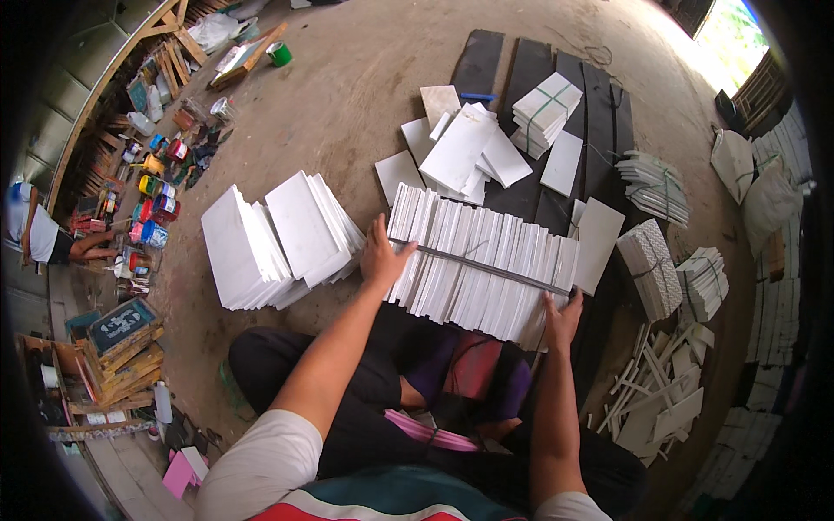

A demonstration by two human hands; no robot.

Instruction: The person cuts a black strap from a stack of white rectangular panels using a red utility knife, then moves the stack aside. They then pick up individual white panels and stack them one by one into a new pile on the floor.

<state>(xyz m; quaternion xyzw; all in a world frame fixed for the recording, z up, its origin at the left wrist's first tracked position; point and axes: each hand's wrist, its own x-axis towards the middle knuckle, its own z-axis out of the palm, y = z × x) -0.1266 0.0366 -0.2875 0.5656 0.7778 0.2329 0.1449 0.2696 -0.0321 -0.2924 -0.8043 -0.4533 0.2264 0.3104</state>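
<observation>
A long row of thin white slabs (469,282), standing on edge side by side, lies in front of my crossed legs. A dark strap (482,263) runs lengthwise across its top. My left hand (383,253) presses on the left end, thumb over the top beside the strap. At the right end my right hand (563,318) grips the last slab near the strap. The row's underside is hidden. Left of it, two leaning stacks of white slabs (308,227) stand on the floor. Loose white slabs (465,148) lie in a heap just beyond the row.
Dark boards (527,69) lie under the heap. Tied slab bundles (547,108) stand beyond and at right, near a pile of broken strips (665,399). Paint cans (156,208), wooden frames (130,365) and another person (43,227) are at the left.
</observation>
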